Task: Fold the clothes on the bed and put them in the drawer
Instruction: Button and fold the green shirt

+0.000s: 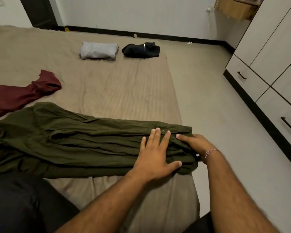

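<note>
Head view: left hand (155,158) presses flat, fingers spread, on the green shirt (84,142); right hand (196,145) apparently grips its three-o'clock end, ready to fold leftward.

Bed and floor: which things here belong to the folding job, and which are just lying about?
Job: green shirt under left hand and right hand; maroon garment; folded grey and black clothes; drawers.
Lying about: white scrap, yellow object.

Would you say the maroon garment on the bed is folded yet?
Not folded: the maroon garment lies spread and rumpled on the bed, unlike the neat grey bundle.
</note>
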Motion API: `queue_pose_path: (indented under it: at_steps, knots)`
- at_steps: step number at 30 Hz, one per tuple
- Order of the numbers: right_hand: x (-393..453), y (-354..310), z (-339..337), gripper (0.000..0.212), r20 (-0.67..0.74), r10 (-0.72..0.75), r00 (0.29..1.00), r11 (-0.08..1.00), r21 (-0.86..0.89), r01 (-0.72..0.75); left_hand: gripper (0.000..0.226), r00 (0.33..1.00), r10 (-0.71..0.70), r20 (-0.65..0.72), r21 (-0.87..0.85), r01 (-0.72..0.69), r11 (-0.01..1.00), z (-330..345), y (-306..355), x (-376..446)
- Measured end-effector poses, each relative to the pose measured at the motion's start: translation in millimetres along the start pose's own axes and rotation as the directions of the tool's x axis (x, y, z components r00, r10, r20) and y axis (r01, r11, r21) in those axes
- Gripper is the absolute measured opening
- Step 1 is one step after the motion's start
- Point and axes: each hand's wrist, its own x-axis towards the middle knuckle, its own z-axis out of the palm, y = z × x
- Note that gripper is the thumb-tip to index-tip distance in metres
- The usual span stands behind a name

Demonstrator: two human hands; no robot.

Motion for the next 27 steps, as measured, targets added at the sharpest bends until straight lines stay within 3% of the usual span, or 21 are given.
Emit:
queue_pose_path:
  at_steps: [2,4,10,14,17,19,20,23,25,27]
  knots:
    - [-0.2,-5.1,2.7,0.024,-0.052,-0.143,0.988,0.985,0.090,0.147,0.113,0.994,-0.072,0.077,-0.046,0.075,0.996,15.6,-1.6,7.0]
    - [-2.6,-10.9,9.9,0.024,-0.096,-0.213,0.972,0.970,0.095,0.222,0.118,0.993,-0.056,0.106,-0.038,0.061,0.997,27.3,-9.9,7.6]
    - [-19.7,-38.8,34.3,0.025,-0.214,-0.370,0.904,0.929,-0.108,0.355,0.152,1.000,0.025,-0.018,-0.346,-0.030,0.938,13.0,-12.4,-12.9]
    - [-43.4,-59.3,60.4,0.027,-0.179,-0.530,0.829,0.831,-0.304,0.466,0.148,0.960,-0.234,-0.156,-0.675,0.070,0.735,25.2,14.5,-23.2]
    - [-58.1,-63.7,80.0,0.038,0.039,-0.675,0.737,0.680,-0.355,0.642,0.123,0.854,-0.445,-0.270,-0.789,0.068,0.610,37.8,16.0,-13.2]
    - [-62.1,-64.7,82.2,0.036,0.182,-0.726,0.664,0.619,-0.249,0.745,0.098,0.799,-0.541,-0.260,-0.916,-0.028,0.399,44.0,8.8,-6.7]
    - [-62.0,-64.7,78.8,0.032,0.183,-0.745,0.642,0.629,-0.131,0.767,0.086,0.762,-0.608,-0.224,-0.958,-0.058,0.281,44.8,5.4,-5.5]
    - [-48.8,-59.4,61.1,0.031,-0.060,-0.733,0.678,0.670,0.108,0.734,0.063,0.610,-0.792,-0.016,-0.997,-0.070,-0.033,39.5,-1.5,-5.7]
    - [-39.8,-51.8,53.2,0.043,-0.154,-0.667,0.729,0.735,0.024,0.678,0.047,0.532,-0.838,0.124,-0.960,-0.149,-0.237,36.2,-6.5,-6.7]
    - [-32.8,-41.6,55.6,0.044,-0.053,-0.635,0.770,0.766,-0.174,0.619,0.049,0.538,-0.815,0.216,-0.887,-0.241,-0.394,30.0,-10.4,-10.6]
